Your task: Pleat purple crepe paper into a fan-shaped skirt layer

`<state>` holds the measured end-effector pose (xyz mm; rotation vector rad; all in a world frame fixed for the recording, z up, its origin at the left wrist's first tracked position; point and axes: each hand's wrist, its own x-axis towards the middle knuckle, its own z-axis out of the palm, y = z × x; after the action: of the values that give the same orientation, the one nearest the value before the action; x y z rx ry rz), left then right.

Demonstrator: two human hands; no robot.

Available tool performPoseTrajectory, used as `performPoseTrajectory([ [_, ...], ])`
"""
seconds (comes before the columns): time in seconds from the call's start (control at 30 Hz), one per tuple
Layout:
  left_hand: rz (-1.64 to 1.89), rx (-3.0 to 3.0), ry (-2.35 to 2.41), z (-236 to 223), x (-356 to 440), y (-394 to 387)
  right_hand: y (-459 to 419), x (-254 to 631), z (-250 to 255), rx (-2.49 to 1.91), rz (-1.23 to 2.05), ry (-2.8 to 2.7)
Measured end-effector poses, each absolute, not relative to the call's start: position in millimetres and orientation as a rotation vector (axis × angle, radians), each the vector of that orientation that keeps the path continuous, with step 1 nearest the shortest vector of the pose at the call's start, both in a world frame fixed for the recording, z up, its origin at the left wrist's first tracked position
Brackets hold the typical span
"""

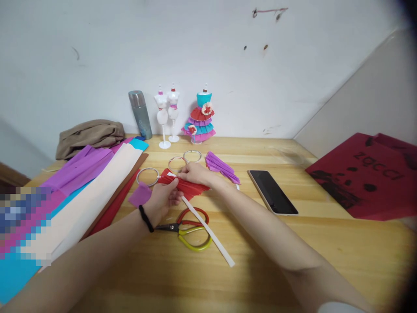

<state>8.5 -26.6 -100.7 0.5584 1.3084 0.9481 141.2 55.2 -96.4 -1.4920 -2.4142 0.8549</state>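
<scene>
A piece of pleated red crepe paper (196, 189) is held between my two hands over the middle of the table. My left hand (164, 195), a black band at its wrist, pinches the paper's left end with closed fingers. On the far side, my right hand (194, 173) has its fingertips closed on the upper edge, where a small white patch shows. A narrow white strip (210, 232) runs from beneath my left fingers toward me, crossing the scissors (195, 248) with red and yellow handles. Beside my left hand lies a purple paper piece (140, 194).
Metal rings (147, 168) and pleated purple paper (221, 167) lie beyond my hands. Crepe sheets (107, 182) cover the left side. At the back stand a flask (140, 115), two bare mannequins (162, 114) and a dressed one (203, 101). A phone (273, 191) and red bag (361, 178) are right.
</scene>
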Motion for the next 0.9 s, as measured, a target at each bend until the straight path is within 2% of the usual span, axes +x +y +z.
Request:
performPoseTrajectory([
  [0.33, 0.989, 0.534, 1.327, -108, 14, -24, 51, 140, -94, -1.515, 0.859, -2.415],
  [0.6, 0.966, 0.527, 1.307, -92, 1, -39, 50, 141, -92, -1.536, 0.822, -2.437],
  [0.9, 0.811, 0.731, 1.398, -63, -72, -35, 15, 157, -65, -1.531, 0.483, -2.314],
])
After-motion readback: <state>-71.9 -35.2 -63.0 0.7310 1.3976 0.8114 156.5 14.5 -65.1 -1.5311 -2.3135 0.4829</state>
